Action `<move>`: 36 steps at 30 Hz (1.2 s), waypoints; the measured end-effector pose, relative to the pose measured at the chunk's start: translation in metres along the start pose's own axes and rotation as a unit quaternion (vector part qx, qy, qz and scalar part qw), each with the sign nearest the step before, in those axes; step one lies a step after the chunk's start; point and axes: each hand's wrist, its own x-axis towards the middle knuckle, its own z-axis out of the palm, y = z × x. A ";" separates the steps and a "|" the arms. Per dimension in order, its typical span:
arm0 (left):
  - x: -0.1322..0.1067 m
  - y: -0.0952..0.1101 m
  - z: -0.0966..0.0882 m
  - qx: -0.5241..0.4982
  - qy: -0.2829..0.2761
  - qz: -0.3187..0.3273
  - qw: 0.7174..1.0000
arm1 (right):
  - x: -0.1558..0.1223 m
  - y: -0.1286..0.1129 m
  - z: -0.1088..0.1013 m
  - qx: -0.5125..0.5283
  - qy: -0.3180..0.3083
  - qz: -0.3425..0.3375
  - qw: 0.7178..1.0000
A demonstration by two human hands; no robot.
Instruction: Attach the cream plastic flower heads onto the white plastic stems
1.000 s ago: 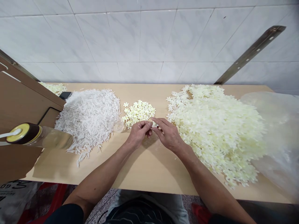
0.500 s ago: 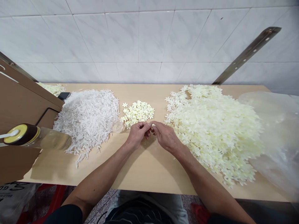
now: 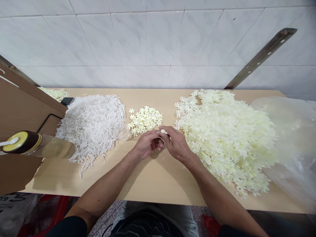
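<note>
Near the middle of the table, my right hand (image 3: 178, 144) pinches a small white artificial flower (image 3: 163, 131) between thumb and forefinger. My left hand (image 3: 147, 143) meets it from the left, fingers curled and thumb against the forefinger; whatever it grips is hidden. Just beyond the hands lies a small heap of pale yellow-white flowers (image 3: 145, 119). Beside that heap sits a small clear dish (image 3: 124, 134). A large mound of white flower pieces (image 3: 229, 135) spreads to the right of my right hand. Thin white plastic sticks (image 3: 95, 123) form a pile on the left.
A clear jar with a yellow-and-brown lid (image 3: 51, 145) leans in from the left, beside a brown cardboard panel (image 3: 22, 102). Clear plastic sheeting (image 3: 293, 141) covers the table's right end. A tiled wall (image 3: 158, 39) and a metal bracket (image 3: 261, 59) stand behind.
My fingertips have opened apart slightly, and the white flower in my right hand shows more plainly. My right fingers have risen a little. The piles look the same.
</note>
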 end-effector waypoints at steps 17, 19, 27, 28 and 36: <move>-0.001 0.006 -0.004 0.085 0.118 0.045 0.988 | -0.001 0.005 0.001 -0.021 -0.038 -0.022 0.999; 0.000 0.006 -0.005 0.082 0.120 0.039 0.989 | -0.001 0.007 0.003 -0.018 -0.040 -0.025 0.999; 0.002 0.004 -0.008 0.021 0.090 -0.016 0.996 | -0.002 -0.002 -0.002 -0.007 -0.029 0.024 0.999; 0.003 0.003 -0.008 0.013 0.085 -0.026 0.996 | -0.002 -0.003 -0.003 -0.001 -0.017 0.020 1.000; 0.005 0.000 -0.008 -0.017 0.089 -0.032 0.995 | 0.003 -0.005 -0.007 0.031 0.038 -0.039 0.998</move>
